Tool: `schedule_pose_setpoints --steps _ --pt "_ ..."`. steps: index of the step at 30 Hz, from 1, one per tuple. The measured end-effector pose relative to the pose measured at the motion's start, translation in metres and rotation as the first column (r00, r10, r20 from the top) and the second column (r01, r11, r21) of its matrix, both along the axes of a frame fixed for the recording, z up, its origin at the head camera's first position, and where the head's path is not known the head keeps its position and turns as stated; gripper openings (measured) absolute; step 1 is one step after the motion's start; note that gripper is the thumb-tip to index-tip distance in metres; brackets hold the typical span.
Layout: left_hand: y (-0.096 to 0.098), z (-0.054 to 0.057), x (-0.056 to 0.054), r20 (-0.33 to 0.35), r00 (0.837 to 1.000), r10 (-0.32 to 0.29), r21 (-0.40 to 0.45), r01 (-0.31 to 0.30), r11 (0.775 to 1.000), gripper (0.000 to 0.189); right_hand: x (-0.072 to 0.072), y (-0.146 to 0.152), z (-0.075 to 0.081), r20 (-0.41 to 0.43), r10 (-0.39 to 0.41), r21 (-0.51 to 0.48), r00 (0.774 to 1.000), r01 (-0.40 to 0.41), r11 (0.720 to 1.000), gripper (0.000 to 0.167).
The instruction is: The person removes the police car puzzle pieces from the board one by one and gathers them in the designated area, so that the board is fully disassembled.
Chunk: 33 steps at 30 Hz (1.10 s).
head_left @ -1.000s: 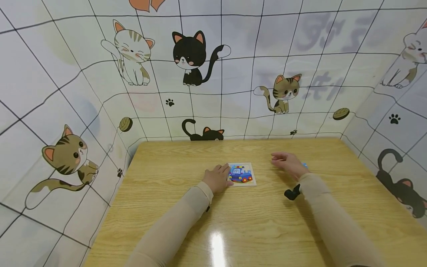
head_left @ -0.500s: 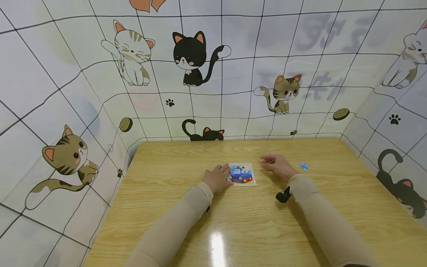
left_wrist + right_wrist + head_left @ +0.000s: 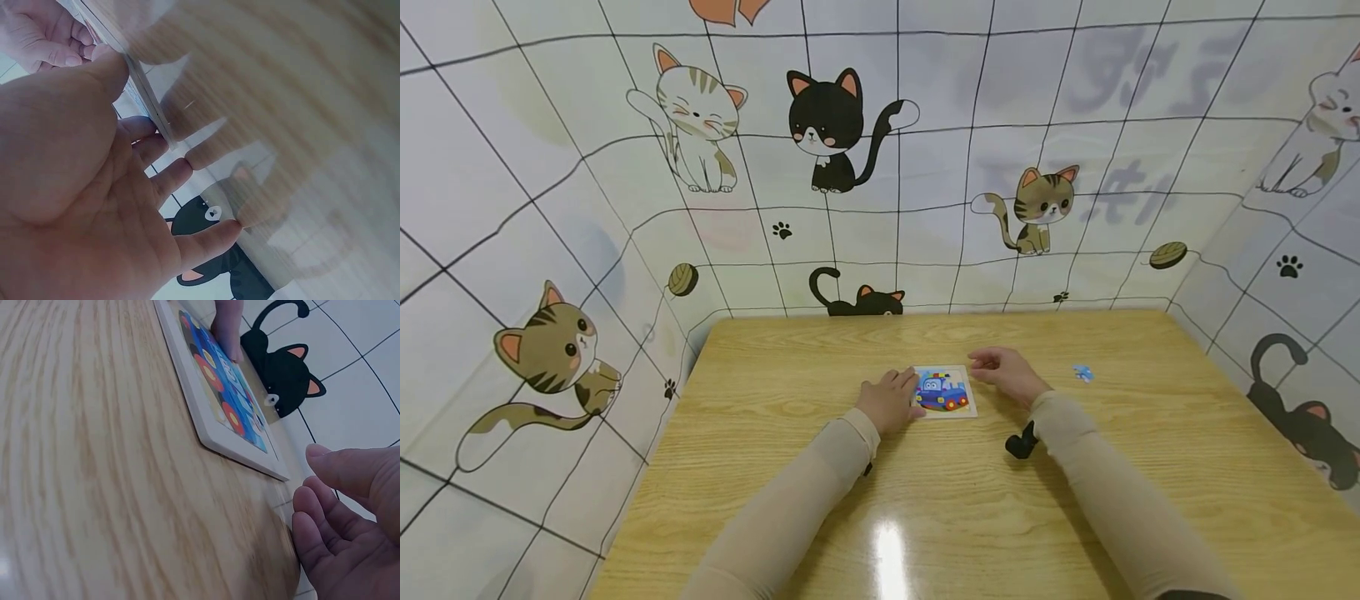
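Leftward across the frame, the right hand [image 3: 1006, 374] has slid from beside the loose piece [image 3: 1082, 373] to the puzzle's [image 3: 945, 392] right edge, fingers loosely curled, holding nothing. Unmoved, the left hand [image 3: 889, 400] rests flat-fingered on the puzzle's left edge at centre frame, on the table [image 3: 775, 433].

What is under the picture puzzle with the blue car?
The puzzle board lies flat on the wooden table. The left hand rests on its left edge and hides that part. Nothing shows beneath the board.
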<state>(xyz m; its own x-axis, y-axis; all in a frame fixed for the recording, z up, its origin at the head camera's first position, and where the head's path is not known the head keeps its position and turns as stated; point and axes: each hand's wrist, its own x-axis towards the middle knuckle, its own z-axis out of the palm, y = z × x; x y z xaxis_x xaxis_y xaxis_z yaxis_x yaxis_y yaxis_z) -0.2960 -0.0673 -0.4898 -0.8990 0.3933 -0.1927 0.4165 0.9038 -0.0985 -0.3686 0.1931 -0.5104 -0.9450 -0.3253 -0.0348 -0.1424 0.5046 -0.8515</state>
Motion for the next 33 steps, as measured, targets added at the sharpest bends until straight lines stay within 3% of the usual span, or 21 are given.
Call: schedule_pose_setpoints --steps 18,33 --pt "0.002 0.000 -0.002 0.027 0.999 0.018 -0.006 -0.018 1.000 0.071 0.003 -0.028 0.004 -0.015 0.024 0.026 1.000 -0.023 0.999 0.036" --pt "0.001 -0.001 -0.003 0.023 0.999 0.022 0.005 -0.023 1.000 0.072 -0.006 -0.042 -0.004 -0.129 0.105 0.202 0.986 -0.077 0.976 0.026"
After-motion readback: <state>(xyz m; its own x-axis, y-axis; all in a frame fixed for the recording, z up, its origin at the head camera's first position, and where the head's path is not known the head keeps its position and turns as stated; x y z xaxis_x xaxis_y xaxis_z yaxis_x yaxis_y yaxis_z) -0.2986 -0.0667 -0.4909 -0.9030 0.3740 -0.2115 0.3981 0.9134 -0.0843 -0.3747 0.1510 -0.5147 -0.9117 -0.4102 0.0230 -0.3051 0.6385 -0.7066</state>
